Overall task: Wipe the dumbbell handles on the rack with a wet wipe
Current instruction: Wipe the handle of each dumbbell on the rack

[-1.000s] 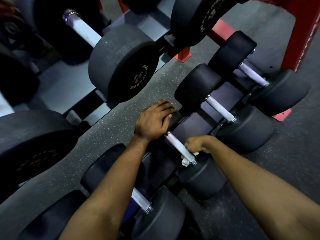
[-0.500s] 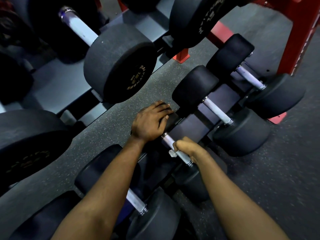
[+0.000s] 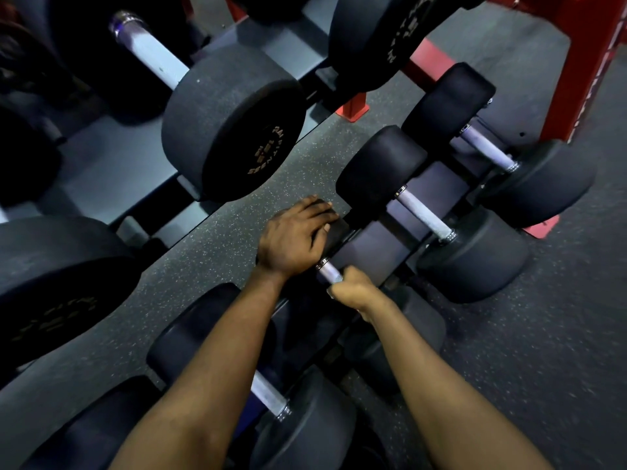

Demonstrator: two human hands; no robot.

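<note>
- Left hand (image 3: 298, 239) lies with near-straight fingers over the dumbbell's far head (image 3: 340, 231), gripping nothing.
- Handle (image 3: 328, 271), on the low rack (image 3: 369, 252), runs diagonally from upper left to lower right.
- Right hand (image 3: 353, 290) is curled tightly around the handle.

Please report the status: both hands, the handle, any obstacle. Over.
Left hand resting on the dumbbell end. Right hand gripping its handle, wipe not visible. Nothing in the way.

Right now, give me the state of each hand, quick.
Left hand: open, fingers laid over the dumbbell head.
Right hand: closed, gripping the dumbbell handle.
</note>
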